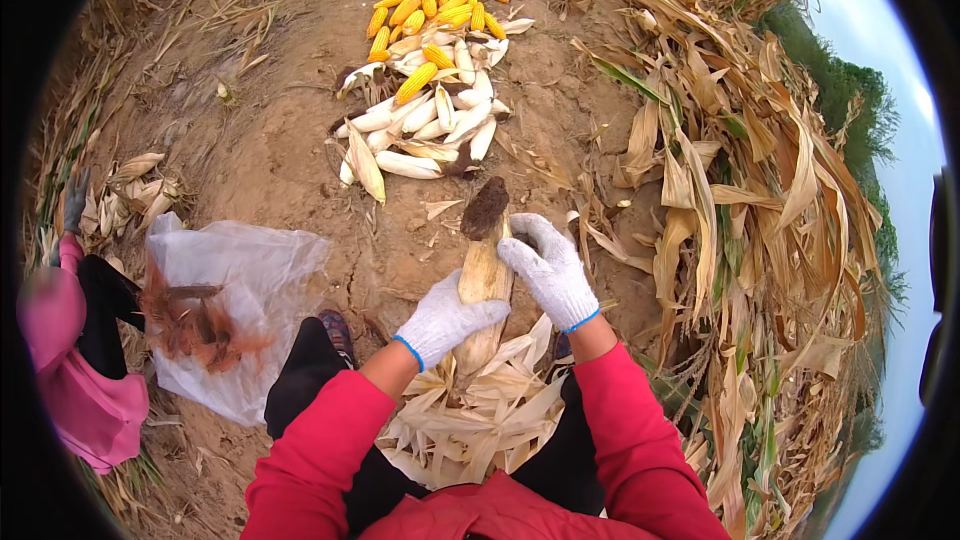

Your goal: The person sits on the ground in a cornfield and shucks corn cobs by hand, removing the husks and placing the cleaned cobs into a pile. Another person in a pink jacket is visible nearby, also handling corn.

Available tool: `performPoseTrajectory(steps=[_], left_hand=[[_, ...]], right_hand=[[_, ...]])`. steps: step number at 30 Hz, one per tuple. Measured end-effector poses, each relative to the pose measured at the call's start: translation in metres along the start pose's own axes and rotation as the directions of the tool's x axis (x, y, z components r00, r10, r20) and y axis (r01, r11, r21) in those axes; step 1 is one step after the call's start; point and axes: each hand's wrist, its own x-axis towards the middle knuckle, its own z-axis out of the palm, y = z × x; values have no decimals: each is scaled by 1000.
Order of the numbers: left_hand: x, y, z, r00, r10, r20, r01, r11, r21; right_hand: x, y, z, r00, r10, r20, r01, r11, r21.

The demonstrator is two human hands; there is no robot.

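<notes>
My left hand (pixel 452 321), in a white knit glove with a blue cuff, is closed around the lower part of an ear of corn in its husk (pixel 484 277). Dark brown silk (pixel 485 208) tops the ear, which points away from me. My right hand (pixel 550 262), gloved alike, pinches the husk at the upper right side of the ear. Loose pale husks (pixel 487 420) lie heaped between my legs. Ahead, a pile of unhusked white-leaved ears (pixel 442 116) lies on the soil, with bare yellow corn cobs (pixel 435 7) at its far end.
A clear plastic sheet (pixel 240 255) with reddish-brown corn silk (pixel 210 334) lies at left. Beyond it, a person in pink (pixel 90 405) sits near some husks (pixel 135 195), a gloved hand (pixel 76 202) extended. Dry corn stalks (pixel 720 202) are heaped along the right.
</notes>
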Motion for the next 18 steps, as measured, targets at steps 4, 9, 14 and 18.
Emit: performPoseTrajectory(steps=[4,9,14,18], left_hand=[[6,-8,7,996,-17,-88,43,950,310],[0,-20,13,1000,-9,-16,11,985,173],[-6,-18,19,1000,-22,12,22,1000,23],[-7,-16,25,997,7,75,15,961,-278]], right_hand=[[2,-2,-10,999,-39,5,39,971,-236],[0,6,-13,999,-26,30,33,956,-293],[-4,8,-13,1000,-7,-29,-3,949,-315],[-3,23,-5,977,197,-82,-181,968,173]])
